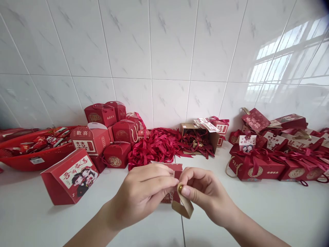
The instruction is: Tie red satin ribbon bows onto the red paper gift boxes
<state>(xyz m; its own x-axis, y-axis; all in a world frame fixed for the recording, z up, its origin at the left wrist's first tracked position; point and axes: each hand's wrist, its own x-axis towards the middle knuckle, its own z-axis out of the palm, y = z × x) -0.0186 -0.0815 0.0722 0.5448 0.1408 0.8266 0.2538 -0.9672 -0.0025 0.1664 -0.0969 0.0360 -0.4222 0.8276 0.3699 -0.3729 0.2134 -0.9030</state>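
In the head view my right hand [205, 192] pinches a tan, ribbon-like strap [187, 207] between thumb and fingers, at a small round brass stud [180, 187]. The strap's lower part folds and hangs below. My left hand [149, 188] is closed, its fingertips meeting the strap's upper end from the left. Its inner fingers are partly hidden. Just behind both hands stands a small red paper box [177, 168], mostly covered by them; whether the strap is attached to it I cannot tell.
A red tented box [70, 178] stands left. Behind it are stacked red gift boxes [100, 115] and a red basket [38, 161] of wrapped packets. A red ribbon heap [156, 144] lies centre, beside a carton [216, 140] of dark red straps. Ribboned boxes [259, 168] crowd the right.
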